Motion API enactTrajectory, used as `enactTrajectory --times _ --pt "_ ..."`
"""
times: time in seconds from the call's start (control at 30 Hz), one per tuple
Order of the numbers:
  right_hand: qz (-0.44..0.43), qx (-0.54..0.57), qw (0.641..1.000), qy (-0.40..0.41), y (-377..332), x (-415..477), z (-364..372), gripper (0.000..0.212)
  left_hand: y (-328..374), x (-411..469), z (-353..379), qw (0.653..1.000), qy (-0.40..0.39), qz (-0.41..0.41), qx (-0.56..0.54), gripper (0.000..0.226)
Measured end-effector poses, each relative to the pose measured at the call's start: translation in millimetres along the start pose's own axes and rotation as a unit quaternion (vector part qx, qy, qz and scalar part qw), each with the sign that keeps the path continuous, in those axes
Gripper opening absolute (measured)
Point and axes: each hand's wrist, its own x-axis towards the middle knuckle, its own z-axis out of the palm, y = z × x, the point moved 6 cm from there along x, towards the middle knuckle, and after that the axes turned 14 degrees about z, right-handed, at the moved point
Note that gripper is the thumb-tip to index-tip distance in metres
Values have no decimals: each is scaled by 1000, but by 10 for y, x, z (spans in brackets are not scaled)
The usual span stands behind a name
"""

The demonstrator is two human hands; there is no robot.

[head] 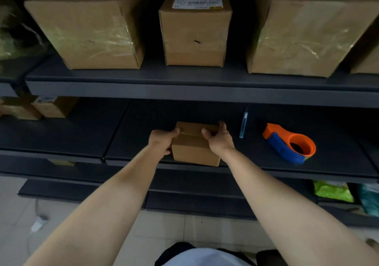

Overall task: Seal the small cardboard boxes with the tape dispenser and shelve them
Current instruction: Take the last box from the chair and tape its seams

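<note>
Both my hands clasp the small cardboard box (195, 144) on the dark shelf (131, 142): left hand (162, 140) and right hand (218, 139) fingers wrapped round its sides; tape dispenser (291, 146) lies right of my right fingers, well apart
</note>
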Motion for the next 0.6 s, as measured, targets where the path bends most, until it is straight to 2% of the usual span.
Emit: enactTrajectory --times 0.1,0.23,0.33,0.43,0.5,0.6 --pt "0 5 1000 -14 17 1 11 80 10 -33 -1 996 -9 -48 -78 33" --pt "-11 63 998 -15 80 5 -188 75 19 -77 30 995 24 -40 -88 26" --pt "-16 5 993 119 257 138 -654 57 41 -50 51 996 36 -28 -83 24" --pt "19 -96 955 281 557 232 -1162 41 85 -8 70 997 52 -19 -60 22" --pt "64 -118 937 321 794 274 -1415 46 116 15 71 997 60 -14 -42 20" --pt "136 -166 936 280 1131 392 -1608 64 106 44 59 997 67 -9 -34 28"
